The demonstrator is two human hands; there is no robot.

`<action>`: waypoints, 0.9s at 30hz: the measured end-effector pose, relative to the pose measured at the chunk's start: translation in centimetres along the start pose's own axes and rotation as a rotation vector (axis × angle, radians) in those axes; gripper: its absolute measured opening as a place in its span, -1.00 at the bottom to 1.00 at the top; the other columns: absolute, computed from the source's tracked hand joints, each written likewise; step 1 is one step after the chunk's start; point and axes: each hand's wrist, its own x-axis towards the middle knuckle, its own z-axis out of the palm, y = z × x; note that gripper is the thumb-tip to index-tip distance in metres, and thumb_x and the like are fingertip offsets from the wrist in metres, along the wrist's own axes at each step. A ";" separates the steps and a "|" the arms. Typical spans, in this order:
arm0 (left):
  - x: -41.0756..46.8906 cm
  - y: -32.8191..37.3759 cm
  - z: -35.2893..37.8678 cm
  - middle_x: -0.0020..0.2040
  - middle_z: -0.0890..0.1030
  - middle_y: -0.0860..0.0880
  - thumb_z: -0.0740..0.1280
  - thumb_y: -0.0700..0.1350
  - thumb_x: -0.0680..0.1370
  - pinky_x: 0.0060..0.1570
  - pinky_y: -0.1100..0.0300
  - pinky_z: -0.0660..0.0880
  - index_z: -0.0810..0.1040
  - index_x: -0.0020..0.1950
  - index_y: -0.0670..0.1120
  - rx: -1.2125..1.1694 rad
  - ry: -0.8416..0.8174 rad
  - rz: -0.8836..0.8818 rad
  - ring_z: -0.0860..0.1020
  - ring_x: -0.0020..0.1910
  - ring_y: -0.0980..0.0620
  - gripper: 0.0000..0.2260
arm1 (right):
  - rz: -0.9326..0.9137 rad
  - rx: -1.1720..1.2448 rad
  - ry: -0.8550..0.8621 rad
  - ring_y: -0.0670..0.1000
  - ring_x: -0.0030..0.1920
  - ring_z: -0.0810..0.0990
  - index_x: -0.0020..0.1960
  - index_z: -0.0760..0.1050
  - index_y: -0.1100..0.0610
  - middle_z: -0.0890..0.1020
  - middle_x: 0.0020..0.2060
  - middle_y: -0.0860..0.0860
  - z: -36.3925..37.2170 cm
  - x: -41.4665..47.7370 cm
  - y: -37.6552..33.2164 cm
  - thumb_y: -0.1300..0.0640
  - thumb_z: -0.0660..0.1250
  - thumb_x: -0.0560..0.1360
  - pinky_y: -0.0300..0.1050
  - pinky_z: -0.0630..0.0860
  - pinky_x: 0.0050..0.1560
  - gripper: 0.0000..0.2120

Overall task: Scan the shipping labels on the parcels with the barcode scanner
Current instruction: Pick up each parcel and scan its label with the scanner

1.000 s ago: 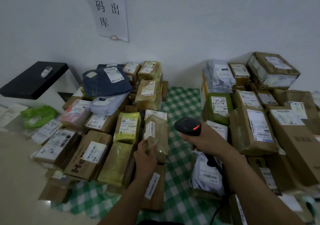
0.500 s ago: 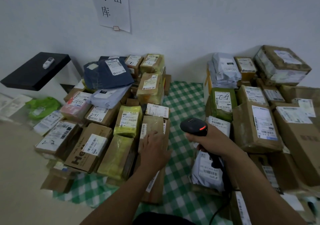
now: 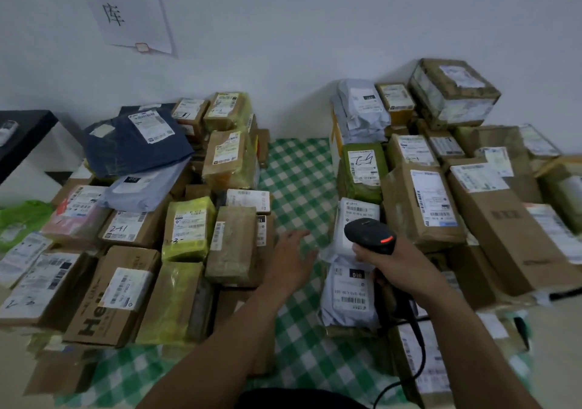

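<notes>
left pile: tape-wrapped brown cardboard parcels (image 3: 231, 245) and a glossy yellow-green film parcel (image 3: 188, 229), labels up; left hand (image 3: 291, 259) grip wide, fingers flat, empty, over the green-and-white checked cloth (image 3: 296, 172); right hand (image 3: 393, 260) grip closed round the black plastic barcode scanner (image 3: 370, 235), red lamp lit, over crinkly white poly mailers (image 3: 348, 295); looks between scans, next needs a label facing the scanner
</notes>
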 end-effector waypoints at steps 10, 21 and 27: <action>2.4 3.9 6.2 -0.06 0.69 0.15 0.47 -0.14 0.59 -0.13 0.29 0.57 0.67 0.12 -0.03 -0.541 -0.094 -0.124 0.68 -0.10 0.26 -0.88 | 0.036 0.101 0.139 -0.06 -0.34 0.63 0.22 0.56 -0.09 0.73 -0.16 0.06 -3.1 -0.9 3.6 -0.03 0.50 0.54 -0.12 0.56 -0.25 -0.72; -1.2 4.3 1.6 0.02 0.69 0.06 0.42 -0.05 0.62 -0.02 0.16 0.64 0.63 0.06 -0.03 -0.674 0.172 -0.244 0.67 0.01 0.07 -0.92 | -0.050 0.226 0.287 -0.08 0.15 0.67 0.33 0.55 -0.11 0.70 0.13 -0.14 -0.4 0.9 3.0 -0.09 0.56 0.47 -0.01 0.63 0.11 -0.54; -5.4 3.8 -2.3 -0.03 0.71 0.13 0.47 -0.10 0.57 0.07 0.02 0.67 0.65 0.01 -0.04 -0.811 0.193 -0.218 0.69 -0.03 0.12 -0.94 | -0.088 0.367 0.254 0.20 -0.04 0.71 0.32 0.49 -0.02 0.74 -0.01 -0.08 3.7 0.5 0.6 0.11 0.57 0.49 0.32 0.67 -0.04 -0.54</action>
